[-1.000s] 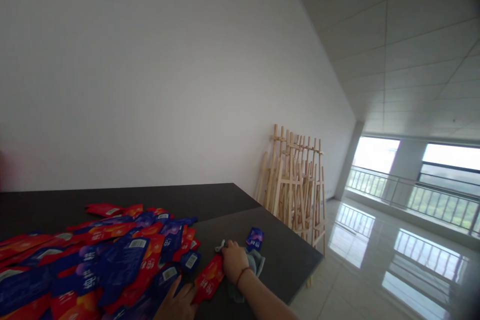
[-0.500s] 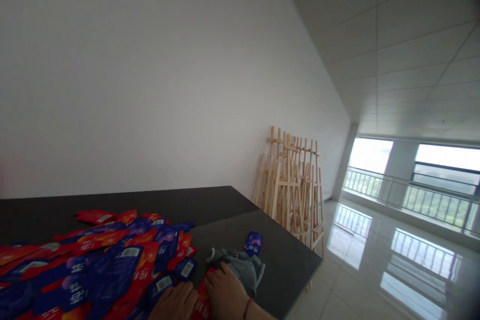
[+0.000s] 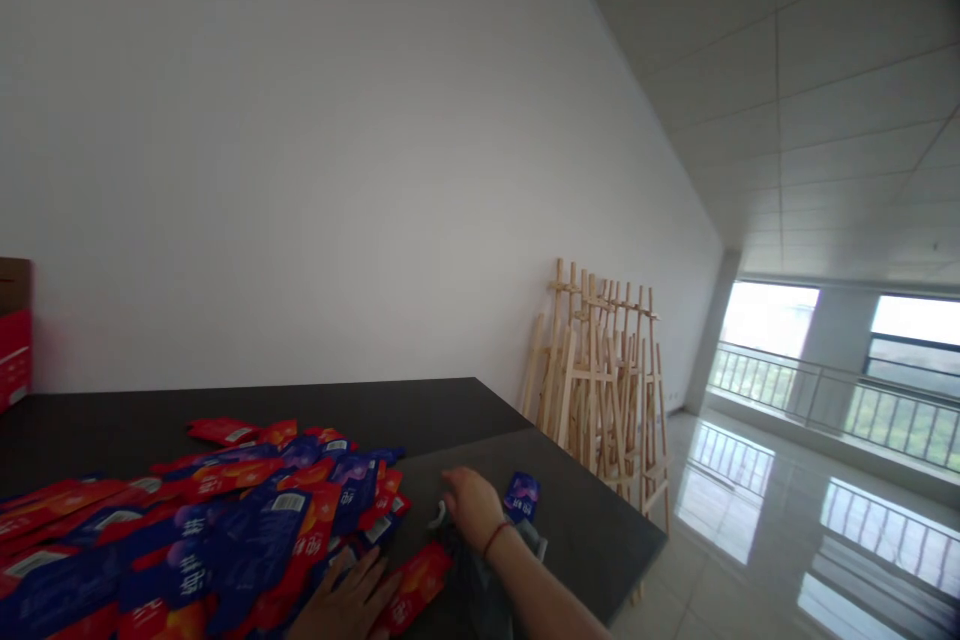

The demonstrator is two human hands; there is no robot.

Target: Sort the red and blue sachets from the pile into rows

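A loose red packet [image 3: 420, 585] lies on the dark table near its front edge. My left hand [image 3: 349, 598] rests on the near end of this packet, fingers stretched out and slightly apart. To the left spreads a heap of red and blue packets [image 3: 259, 530]. Over a bunched grey cloth [image 3: 487, 592] is my right hand [image 3: 472, 508], a red cord round its wrist. Its fingers are curled onto the cloth, though the fingertips are partly hidden. One small blue packet [image 3: 523, 495] lies by itself to the right of this hand.
The dark table [image 3: 420, 410] ends at a slanting edge on the right. Beyond it, several wooden easels [image 3: 600, 380] lean by the pale wall. A red box [image 3: 13, 350] shows at the far left. Farther right are a shiny tiled floor [image 3: 720, 500] and railed windows.
My right hand has gone from the red packet up onto the cloth, which is now more bunched. My left hand has flattened out with its fingers spread. The view has swung slightly left.
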